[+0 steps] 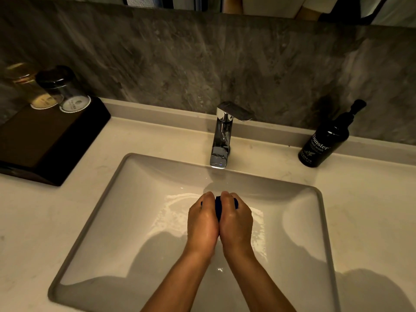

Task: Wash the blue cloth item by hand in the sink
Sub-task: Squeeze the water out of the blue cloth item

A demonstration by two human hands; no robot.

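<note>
Both of my hands are pressed side by side over the wet middle of the white rectangular sink point(108, 221). My left hand point(202, 224) and my right hand point(236, 224) are closed around a small dark blue cloth point(218, 207). Only a narrow strip of the cloth shows between the two hands and a bit at the right fingertips; the rest is hidden inside the grip. The hands sit a little in front of and below the chrome faucet point(221, 136). I cannot tell whether water is running from the spout.
A black hand wash pump bottle point(324, 143) stands on the counter at the back right. A dark tray point(45, 140) at the back left carries two upturned glasses point(65, 91). A grey stone wall rises behind the pale counter point(371, 210).
</note>
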